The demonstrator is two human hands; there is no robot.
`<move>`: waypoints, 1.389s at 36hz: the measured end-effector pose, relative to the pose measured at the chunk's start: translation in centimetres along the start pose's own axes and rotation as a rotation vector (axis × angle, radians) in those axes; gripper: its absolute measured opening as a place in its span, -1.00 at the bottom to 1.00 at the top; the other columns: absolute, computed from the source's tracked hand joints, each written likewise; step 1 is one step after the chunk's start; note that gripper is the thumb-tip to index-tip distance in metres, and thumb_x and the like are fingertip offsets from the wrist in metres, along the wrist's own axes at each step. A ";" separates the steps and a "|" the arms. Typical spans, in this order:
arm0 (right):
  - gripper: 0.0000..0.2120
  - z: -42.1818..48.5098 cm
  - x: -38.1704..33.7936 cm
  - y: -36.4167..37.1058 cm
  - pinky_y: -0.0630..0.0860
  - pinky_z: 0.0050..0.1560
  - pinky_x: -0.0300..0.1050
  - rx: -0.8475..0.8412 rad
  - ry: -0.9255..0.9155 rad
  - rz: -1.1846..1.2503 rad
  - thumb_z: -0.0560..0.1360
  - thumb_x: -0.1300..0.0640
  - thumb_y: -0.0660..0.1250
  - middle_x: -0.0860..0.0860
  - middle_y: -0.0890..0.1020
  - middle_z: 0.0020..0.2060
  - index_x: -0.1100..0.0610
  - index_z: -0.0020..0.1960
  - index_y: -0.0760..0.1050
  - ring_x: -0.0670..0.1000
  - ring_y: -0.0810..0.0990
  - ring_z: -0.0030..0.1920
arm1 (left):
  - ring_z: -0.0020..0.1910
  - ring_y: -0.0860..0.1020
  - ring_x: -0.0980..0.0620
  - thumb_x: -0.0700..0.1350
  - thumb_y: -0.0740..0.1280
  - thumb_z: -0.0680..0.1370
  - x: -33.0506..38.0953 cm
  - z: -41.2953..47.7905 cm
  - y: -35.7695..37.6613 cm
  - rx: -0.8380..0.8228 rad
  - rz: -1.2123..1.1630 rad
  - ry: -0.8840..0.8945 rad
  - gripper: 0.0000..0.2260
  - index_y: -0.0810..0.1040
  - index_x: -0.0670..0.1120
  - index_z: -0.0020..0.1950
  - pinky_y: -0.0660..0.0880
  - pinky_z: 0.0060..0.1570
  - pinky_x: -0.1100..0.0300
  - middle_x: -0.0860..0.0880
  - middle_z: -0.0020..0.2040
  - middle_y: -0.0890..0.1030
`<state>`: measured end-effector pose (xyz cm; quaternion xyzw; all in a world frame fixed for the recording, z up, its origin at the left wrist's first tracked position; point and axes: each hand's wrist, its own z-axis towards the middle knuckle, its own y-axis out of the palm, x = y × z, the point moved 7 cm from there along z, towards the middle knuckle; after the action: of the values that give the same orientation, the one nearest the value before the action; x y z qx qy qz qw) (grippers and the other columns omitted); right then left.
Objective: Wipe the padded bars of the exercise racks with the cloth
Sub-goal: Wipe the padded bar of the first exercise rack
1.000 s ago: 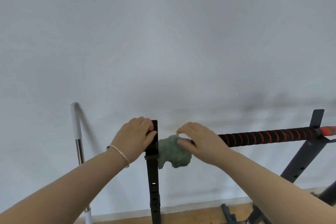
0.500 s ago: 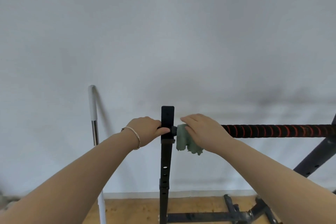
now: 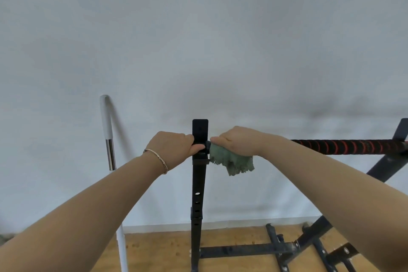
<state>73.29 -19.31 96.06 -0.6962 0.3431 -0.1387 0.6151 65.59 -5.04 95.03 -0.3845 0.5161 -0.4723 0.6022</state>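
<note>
**Cloth at the left end of the padded bar**

The right hand (image 3: 237,140) is closed over a green cloth (image 3: 231,161), pressing it onto the black-and-red padded bar (image 3: 348,147) right where the bar meets the black upright post (image 3: 199,174). The cloth's frayed lower edge hangs loose below the hand. The left hand (image 3: 174,147) is closed around the same post from the other side, thumb across its front; a thin bracelet (image 3: 157,159) sits on that wrist. The bar runs level to the right toward a second, slanted black support (image 3: 388,165). The rack's base rails (image 3: 247,250) lie on the wooden floor (image 3: 163,249). A white and chrome pole (image 3: 108,134) leans against the pale wall (image 3: 198,40), left of the post.
</note>
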 end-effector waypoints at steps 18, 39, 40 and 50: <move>-0.67 -1.1 1.3 -0.1 0.53 -0.43 -0.18 -0.189 -0.058 0.134 0.52 -0.18 0.38 -0.01 0.68 -0.26 0.08 0.02 0.50 0.01 0.67 -0.33 | -0.28 0.54 -0.05 0.20 -0.08 0.67 0.0 0.7 -0.4 -0.073 0.007 0.041 -0.64 0.28 0.00 -0.13 0.44 -0.29 0.11 0.04 -0.30 0.47; -0.59 -2.4 2.1 1.2 0.48 -0.11 -0.09 0.286 -0.293 -0.364 0.66 -0.24 -0.02 -0.11 0.57 -0.06 -0.02 0.26 0.41 -0.03 0.55 -0.07 | -0.22 0.55 -0.07 0.19 -0.11 0.67 -0.9 0.6 1.9 -0.157 -0.005 0.048 -0.62 0.36 -0.01 -0.05 0.44 -0.25 0.10 0.03 -0.28 0.45; -0.61 -2.7 2.6 1.2 0.48 -0.08 -0.11 0.275 -0.294 -0.336 0.66 -0.23 0.00 -0.12 0.56 -0.04 -0.04 0.30 0.40 -0.04 0.53 -0.04 | -0.21 0.55 -0.06 0.21 -0.12 0.67 -1.0 0.5 1.9 -0.156 -0.032 0.029 -0.59 0.37 -0.01 -0.07 0.41 -0.27 0.11 0.03 -0.27 0.47; -0.40 -5.0 4.3 1.3 0.36 0.14 -0.20 0.209 -0.248 -0.219 0.58 -0.22 0.26 -0.13 0.49 0.24 -0.03 0.53 0.23 -0.08 0.42 0.19 | -0.31 0.47 -0.07 -0.03 0.28 0.53 2.1 -0.8 -5.0 0.574 -0.239 0.223 -0.84 0.53 -0.11 -0.14 0.44 -0.32 0.06 -0.03 -0.24 0.51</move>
<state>72.90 -25.89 94.85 -0.6733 0.1706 -0.1532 0.7029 64.00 -8.33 99.08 -0.2029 0.3758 -0.7051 0.5660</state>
